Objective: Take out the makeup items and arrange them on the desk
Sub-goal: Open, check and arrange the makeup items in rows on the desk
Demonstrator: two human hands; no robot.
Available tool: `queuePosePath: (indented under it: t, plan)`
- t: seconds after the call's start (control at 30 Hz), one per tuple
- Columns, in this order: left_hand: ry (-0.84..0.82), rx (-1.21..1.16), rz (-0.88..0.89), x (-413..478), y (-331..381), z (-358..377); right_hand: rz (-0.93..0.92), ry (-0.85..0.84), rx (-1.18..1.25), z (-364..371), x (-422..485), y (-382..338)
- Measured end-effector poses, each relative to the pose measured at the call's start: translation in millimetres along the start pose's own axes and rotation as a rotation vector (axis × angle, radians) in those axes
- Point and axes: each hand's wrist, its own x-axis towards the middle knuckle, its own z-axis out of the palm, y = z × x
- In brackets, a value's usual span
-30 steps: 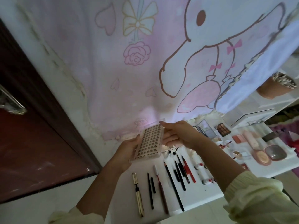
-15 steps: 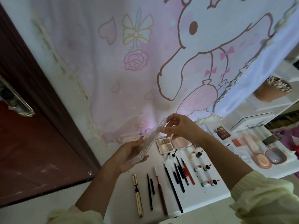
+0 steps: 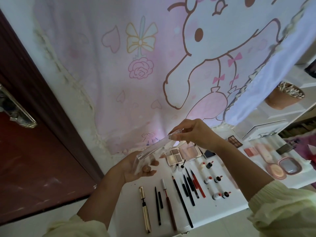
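I hold a flat clear plastic case (image 3: 153, 151) above the white desk (image 3: 133, 199), turned nearly edge-on. My left hand (image 3: 136, 168) cradles its lower end from beneath, fingers curled round it. My right hand (image 3: 191, 134) pinches its upper end between thumb and fingertips. Below lie a gold tube (image 3: 145, 206), several dark pencils (image 3: 183, 199), small bottles (image 3: 215, 180), an eyeshadow palette (image 3: 176, 155) and a pink compact (image 3: 282, 168).
A pink cartoon curtain (image 3: 153, 65) hangs behind the desk. A dark red door (image 3: 34, 159) with a metal handle stands to the left. A cup of cotton swabs (image 3: 283, 96) and a white box (image 3: 266, 130) sit on shelves at the right.
The case has turned from showing its dotted face to nearly edge-on, and my right hand has risen at its upper end. The camera view has tilted downward.
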Motion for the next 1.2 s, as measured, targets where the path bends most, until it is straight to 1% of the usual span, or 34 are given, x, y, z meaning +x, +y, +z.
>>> queuePosePath:
  t: [0.1, 0.2, 0.23, 0.33, 0.37, 0.43, 0.6, 0.63, 0.73, 0.83, 0.93, 1.07, 1.13, 1.2]
  plan:
    - [0.045, -0.021, 0.008, 3, 3, -2, 0.014, 0.008, 0.039, 0, -1, 4]
    - [0.117, -0.091, 0.089, 11, 10, -5, 0.089, 0.051, 0.064, 0, -2, 15]
    - [0.139, -0.078, 0.124, 14, 11, -7, 0.134, 0.05, 0.086, 1, -2, 19]
    - [0.281, 0.058, 0.24, 16, 13, -2, 0.223, 0.006, 0.162, 8, -3, 33]
    - [0.294, 0.092, 0.282, 17, 13, 0, 0.244, 0.012, 0.202, 11, -2, 35]
    - [0.279, 0.136, 0.333, 15, 14, 5, 0.284, 0.055, 0.308, 16, -1, 39]
    - [0.154, 0.194, 0.316, 5, 19, 21, 0.367, 0.091, 0.639, 17, -2, 51]
    - [0.15, 0.218, 0.321, 4, 19, 24, 0.378, 0.094, 0.684, 17, -2, 53]
    - [0.171, 0.273, 0.354, 2, 17, 28, 0.409, 0.09, 0.771, 20, -2, 59]
    - [0.199, 0.319, 0.392, 2, 17, 29, 0.454, 0.083, 0.805, 22, -2, 68]
    - [0.208, 0.349, 0.378, 3, 19, 32, 0.49, 0.042, 0.839, 23, -3, 72]
    - [0.204, 0.367, 0.347, 4, 18, 34, 0.501, 0.023, 0.817, 24, -3, 72]
    - [0.206, 0.35, 0.284, 4, 17, 36, 0.49, 0.005, 0.793, 23, -4, 70]
    - [0.184, 0.279, 0.168, 4, 18, 34, 0.45, -0.016, 0.724, 21, -4, 64]
